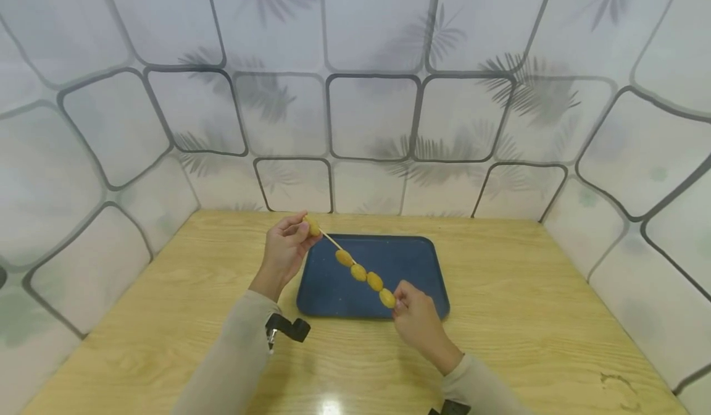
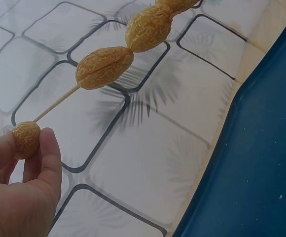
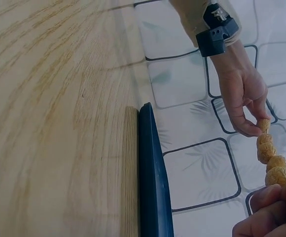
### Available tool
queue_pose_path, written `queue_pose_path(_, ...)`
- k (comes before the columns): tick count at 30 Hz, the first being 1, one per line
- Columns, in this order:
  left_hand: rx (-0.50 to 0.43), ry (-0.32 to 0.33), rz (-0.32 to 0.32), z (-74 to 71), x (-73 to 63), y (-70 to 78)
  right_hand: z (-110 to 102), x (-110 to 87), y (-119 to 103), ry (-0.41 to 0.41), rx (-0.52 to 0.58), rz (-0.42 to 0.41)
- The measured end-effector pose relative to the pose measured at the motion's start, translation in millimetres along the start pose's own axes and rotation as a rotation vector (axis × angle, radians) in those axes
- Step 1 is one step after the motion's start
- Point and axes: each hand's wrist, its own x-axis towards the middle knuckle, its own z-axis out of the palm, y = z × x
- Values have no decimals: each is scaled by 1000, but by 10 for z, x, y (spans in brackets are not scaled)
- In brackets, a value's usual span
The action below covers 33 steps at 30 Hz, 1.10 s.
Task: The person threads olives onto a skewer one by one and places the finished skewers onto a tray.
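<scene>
A thin wooden skewer (image 1: 332,240) slants over the tray between both hands, threaded with several golden-brown, wrinkled oval pieces (image 1: 358,272). At its upper-left end, my left hand (image 1: 286,248) pinches one such oval piece (image 2: 26,139) between thumb and fingers. A bare stretch of stick separates that piece from the row of others, which sit end to end. My right hand (image 1: 419,319) grips the skewer's lower-right end, close against the last piece (image 1: 387,298); its fingers hide the stick's tip. In the right wrist view, part of the right hand shows at the lower right corner.
Below the skewer a dark blue rectangular tray (image 1: 372,307) lies on the light wooden table (image 1: 511,291), with small crumbs on it. A patterned pale curtain (image 1: 372,118) stands around the table's back and sides. Each wrist carries a black strap mount (image 1: 287,327).
</scene>
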Motion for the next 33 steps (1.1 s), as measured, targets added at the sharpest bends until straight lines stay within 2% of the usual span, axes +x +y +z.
queue_pose_path(6,-18,-4,2,-6,2,-10,-5,-12,-3,6,16,-12)
queue_pose_path(13,53,6,-19,-12,33,-40,-9,-27,13,18,-2,-28)
queue_pose_path(16,56,15,-30,-31,30,-59,-21,-27,13,24,-10,-37)
queue_pose_path(23,36,21,11,-18,36,-32,-47,0,-74,12,-17,-92)
queue_pose_path(27,-27,-28,40,-3,54,12,-111,8,-162,-59,29,-88)
queue_pose_path(30,-145,-92,65,24,62,17,-158,2,-203,-114,94,-68)
queue_pose_path(33,-258,-152,91,55,79,-5,-181,3,-232,-132,139,-56)
